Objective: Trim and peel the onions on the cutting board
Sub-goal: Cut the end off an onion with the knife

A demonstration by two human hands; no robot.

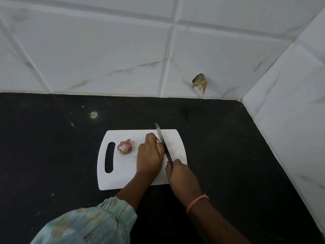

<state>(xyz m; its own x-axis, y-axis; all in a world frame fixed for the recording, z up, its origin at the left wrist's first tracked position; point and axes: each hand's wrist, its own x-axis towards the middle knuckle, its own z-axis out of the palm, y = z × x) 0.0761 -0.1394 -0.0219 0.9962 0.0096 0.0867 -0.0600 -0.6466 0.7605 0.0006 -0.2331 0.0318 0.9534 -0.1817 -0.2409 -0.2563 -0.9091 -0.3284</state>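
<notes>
A white cutting board (123,173) with a handle slot lies on the black counter. One red onion (124,147), still in its papery skin, sits on the board beside the slot. My left hand (149,154) is cupped over something on the middle of the board; what lies under it is hidden. My right hand (181,176) grips the handle of a knife (162,141). The blade runs along the right side of my left hand, its tip pointing away from me past the board's far edge.
The black counter (52,147) spreads around the board. White tiled walls (105,50) close it off at the back and on the right, forming a corner. A hole stuffed with brownish material (200,82) marks the back wall.
</notes>
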